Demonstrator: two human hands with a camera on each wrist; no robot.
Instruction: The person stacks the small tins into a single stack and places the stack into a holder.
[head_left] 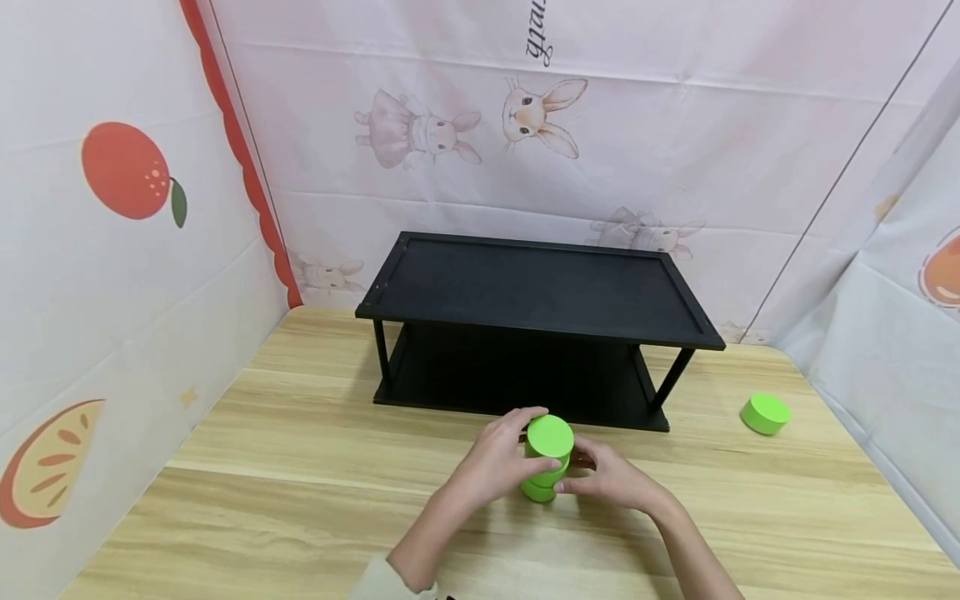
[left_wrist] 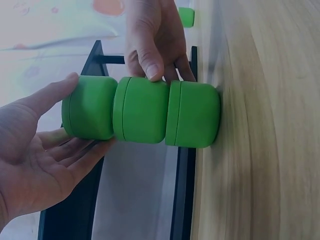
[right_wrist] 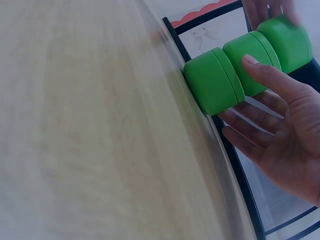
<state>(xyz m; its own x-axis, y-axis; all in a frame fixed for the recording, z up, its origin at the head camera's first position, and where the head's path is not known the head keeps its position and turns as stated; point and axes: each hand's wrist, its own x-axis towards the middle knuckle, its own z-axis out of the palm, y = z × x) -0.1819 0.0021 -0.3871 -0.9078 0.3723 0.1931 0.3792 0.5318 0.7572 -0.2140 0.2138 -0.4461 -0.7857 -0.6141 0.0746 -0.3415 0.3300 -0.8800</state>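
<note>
Three green round lidded jars stand stacked on the table in front of the shelf. My left hand (head_left: 491,460) holds the top jar (head_left: 550,436), its thumb at one side and its fingers around the far side. The middle jar (left_wrist: 142,111) sits directly beneath. My right hand (head_left: 617,478) has its thumb against that middle jar and its fingers behind the stack, as the right wrist view shows. The bottom jar (left_wrist: 196,115) rests on the wooden table (head_left: 300,500). The stack leans slightly, its jars a little offset from one another.
A two-tier black shelf (head_left: 540,287) stands just behind the stack, its lower tier close to my hands. Another green jar (head_left: 765,414) sits on the table at the right. Printed cloth (head_left: 465,192) hangs along the back and both sides.
</note>
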